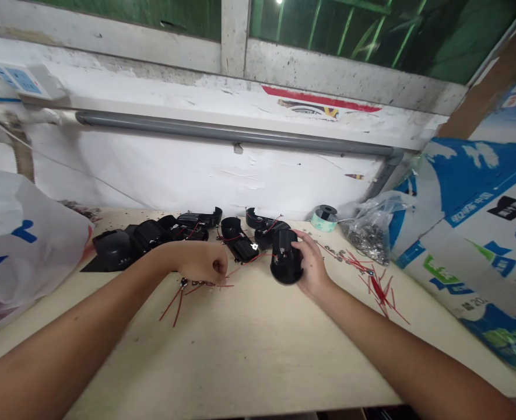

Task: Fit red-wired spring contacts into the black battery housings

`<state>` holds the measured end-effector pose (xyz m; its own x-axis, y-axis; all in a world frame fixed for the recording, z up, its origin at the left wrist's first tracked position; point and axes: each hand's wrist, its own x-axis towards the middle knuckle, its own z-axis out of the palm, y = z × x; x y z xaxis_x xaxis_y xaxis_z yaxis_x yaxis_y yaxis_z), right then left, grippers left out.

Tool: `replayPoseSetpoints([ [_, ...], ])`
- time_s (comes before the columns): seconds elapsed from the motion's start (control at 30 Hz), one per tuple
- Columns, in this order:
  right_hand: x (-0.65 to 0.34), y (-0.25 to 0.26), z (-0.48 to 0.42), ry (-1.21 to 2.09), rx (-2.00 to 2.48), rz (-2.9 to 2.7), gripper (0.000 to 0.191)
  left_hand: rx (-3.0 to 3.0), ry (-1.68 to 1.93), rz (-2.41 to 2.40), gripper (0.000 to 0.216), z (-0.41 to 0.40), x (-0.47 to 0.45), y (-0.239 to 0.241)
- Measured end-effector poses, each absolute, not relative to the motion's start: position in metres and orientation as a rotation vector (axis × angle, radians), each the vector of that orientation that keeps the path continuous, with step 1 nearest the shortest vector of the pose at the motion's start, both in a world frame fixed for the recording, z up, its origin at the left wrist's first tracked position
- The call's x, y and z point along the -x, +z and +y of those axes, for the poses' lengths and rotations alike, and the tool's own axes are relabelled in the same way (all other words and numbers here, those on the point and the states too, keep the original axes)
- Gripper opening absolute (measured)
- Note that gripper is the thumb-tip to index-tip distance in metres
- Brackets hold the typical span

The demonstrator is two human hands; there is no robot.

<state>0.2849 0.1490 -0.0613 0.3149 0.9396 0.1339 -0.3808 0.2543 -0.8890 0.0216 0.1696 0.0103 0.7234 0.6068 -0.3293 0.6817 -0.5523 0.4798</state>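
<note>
My right hand [313, 263] grips a black plastic housing [286, 265] from its right side, holding it upright with its hollow, rounded end low. A thin red wire runs leftward from the housing. My left hand [203, 262] is closed, its fingers curled over several red wires with small metal ends [192, 283] on the table; whatever it pinches is hidden. Just behind, between my hands, lies another black housing [239, 242] with red wire and a small bright metal piece. More black housings [150, 233] stand in a cluster beyond my left wrist.
A bundle of red wires [380, 291] lies to the right on the pale table [240, 356]. Behind it are a clear bag of small metal parts [369, 236] and a tape roll [324, 219]. A blue-and-white carton [480, 233] borders the right, a white plastic bag [25, 245] the left.
</note>
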Motion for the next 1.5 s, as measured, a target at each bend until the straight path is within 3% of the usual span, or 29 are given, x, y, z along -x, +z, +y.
replayPoseSetpoints([
  [0.2, -0.285, -0.064, 0.138, 1.078, 1.024, -1.365, 0.028, -1.820, 0.587, 0.991, 0.030, 0.186, -0.029, -0.004],
  [0.37, -0.287, -0.065, 0.136, 0.722, 1.181, -1.678, 0.020, -1.507, 1.023, 0.906, 0.034, 0.176, -0.057, -0.027],
  [0.5, -0.288, -0.057, 0.132, 0.430, 1.065, -1.765, 0.017, -1.464, 1.094, 0.830, 0.033, 0.161, -0.070, -0.029],
  [0.77, -0.276, -0.052, 0.123, 0.503, 0.837, -1.801, 0.013, -1.444, 1.015, 0.720, 0.033, 0.149, -0.082, -0.032],
  [1.1, -0.286, -0.045, 0.116, -0.632, 0.825, -2.088, 0.015, -1.442, 0.917, 0.796, 0.038, 0.147, -0.083, -0.035],
  [1.2, -0.283, -0.045, 0.115, -0.521, 0.824, -2.078, 0.014, -1.497, 0.933, 0.785, 0.038, 0.149, -0.082, -0.037],
  [1.37, -0.278, -0.051, 0.115, 0.167, 0.926, -1.873, 0.021, -1.527, 0.958, 0.804, 0.038, 0.150, -0.081, -0.036],
  [1.5, -0.272, -0.053, 0.117, 0.598, 0.911, -1.719, 0.016, -1.540, 1.002, 0.787, 0.035, 0.147, -0.084, -0.032],
])
